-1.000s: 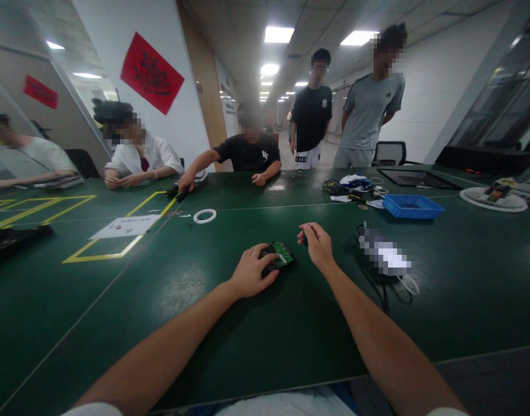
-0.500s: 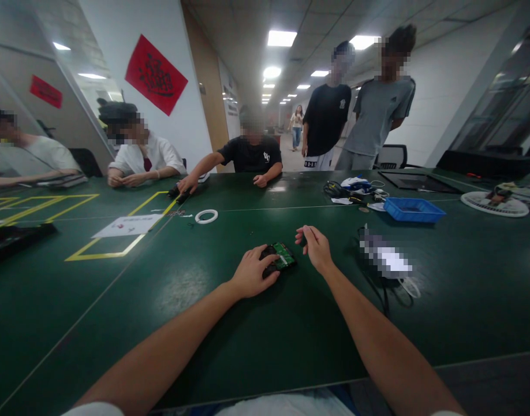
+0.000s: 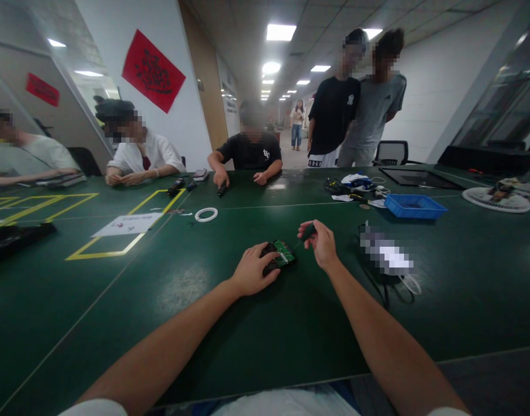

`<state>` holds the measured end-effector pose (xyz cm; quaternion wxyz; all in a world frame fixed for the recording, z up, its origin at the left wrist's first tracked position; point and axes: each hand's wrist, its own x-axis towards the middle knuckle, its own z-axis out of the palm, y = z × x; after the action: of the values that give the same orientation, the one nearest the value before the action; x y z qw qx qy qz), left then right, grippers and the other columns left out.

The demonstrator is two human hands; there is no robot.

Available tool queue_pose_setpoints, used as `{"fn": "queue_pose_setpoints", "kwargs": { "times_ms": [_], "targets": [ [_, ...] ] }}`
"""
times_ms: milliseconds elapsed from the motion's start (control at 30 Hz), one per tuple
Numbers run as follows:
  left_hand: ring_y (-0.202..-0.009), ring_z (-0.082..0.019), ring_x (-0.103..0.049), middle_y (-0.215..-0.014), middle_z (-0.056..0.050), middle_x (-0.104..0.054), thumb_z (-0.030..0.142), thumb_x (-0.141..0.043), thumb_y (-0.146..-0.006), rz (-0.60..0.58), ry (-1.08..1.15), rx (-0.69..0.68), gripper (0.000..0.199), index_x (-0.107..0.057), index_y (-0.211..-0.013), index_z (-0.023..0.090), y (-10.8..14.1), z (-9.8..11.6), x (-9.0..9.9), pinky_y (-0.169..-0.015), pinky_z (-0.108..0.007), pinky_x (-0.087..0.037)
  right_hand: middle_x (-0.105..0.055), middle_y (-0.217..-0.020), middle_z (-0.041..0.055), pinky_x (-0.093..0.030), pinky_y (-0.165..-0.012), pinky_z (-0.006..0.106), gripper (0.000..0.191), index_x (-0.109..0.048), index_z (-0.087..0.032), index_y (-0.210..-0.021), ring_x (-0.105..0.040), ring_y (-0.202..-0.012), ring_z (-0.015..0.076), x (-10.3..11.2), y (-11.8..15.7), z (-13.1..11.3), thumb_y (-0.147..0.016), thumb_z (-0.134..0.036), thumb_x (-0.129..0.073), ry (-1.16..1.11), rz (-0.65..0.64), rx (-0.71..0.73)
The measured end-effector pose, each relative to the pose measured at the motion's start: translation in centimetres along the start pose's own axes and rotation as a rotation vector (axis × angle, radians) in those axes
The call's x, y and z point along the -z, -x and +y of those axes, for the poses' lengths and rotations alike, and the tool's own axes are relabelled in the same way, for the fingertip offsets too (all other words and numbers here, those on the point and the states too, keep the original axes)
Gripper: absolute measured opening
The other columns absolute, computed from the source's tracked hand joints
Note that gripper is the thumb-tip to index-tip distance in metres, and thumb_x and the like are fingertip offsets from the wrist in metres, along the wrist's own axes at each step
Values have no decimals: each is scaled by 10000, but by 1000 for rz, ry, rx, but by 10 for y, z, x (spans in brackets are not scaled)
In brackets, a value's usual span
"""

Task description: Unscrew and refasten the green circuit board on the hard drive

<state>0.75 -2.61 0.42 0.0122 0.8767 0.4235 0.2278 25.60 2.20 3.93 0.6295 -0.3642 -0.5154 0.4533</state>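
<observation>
A small black device with a green circuit board (image 3: 284, 253) lies on the green table (image 3: 265, 341). My left hand (image 3: 255, 269) grips it from its left side, with fingers over its top. Just to the right of the device, my right hand (image 3: 321, 245) is closed around a screwdriver with a dark handle (image 3: 309, 232). The thin shaft points down and left towards the board's right edge; whether its tip touches the board is too small to tell.
Right of my right hand lie a blurred pale object (image 3: 388, 254) and cables. Further back are a blue tray (image 3: 414, 207) and a cable pile (image 3: 355, 184). A white ring (image 3: 206, 215) and paper sheet (image 3: 127, 224) lie left. People sit and stand across the table.
My right hand has turned slightly, and the screwdriver now shows in it. The person opposite has drawn an arm back with a dark object. The two standing people are closer together.
</observation>
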Motion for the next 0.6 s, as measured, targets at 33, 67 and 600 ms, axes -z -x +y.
{"fn": "queue_pose_setpoints", "kwargs": {
  "times_ms": [33,67,600],
  "targets": [
    [-1379,-378,-432,-1515,-136,-449,498,-613,-912,2,3,1,505,-603,-1370,284,0,0,0,-1099,-585,-382,-711,-895,94,-433,-432,251,457,-681,-184,-962,-684,-755,211,-1,0,-1,-934,-597,-488,-28,-10,-4],
    [-1378,-379,-433,-1514,-133,-451,496,-619,-908,4,6,2,505,-605,-1368,285,0,0,0,-1098,-586,-382,-709,-887,94,-426,-429,251,460,-678,-183,-954,-681,-747,210,-2,0,-3,-935,-598,-481,-49,-25,-11],
    [-1370,-366,-442,-1503,-137,-458,489,-620,-908,15,-10,-9,505,-608,-1366,278,-1,0,-1,-1108,-571,-376,-711,-886,96,-441,-454,250,450,-702,-175,-937,-674,-760,208,-10,5,0,-923,-594,-537,-116,-100,-26]
  ]
}}
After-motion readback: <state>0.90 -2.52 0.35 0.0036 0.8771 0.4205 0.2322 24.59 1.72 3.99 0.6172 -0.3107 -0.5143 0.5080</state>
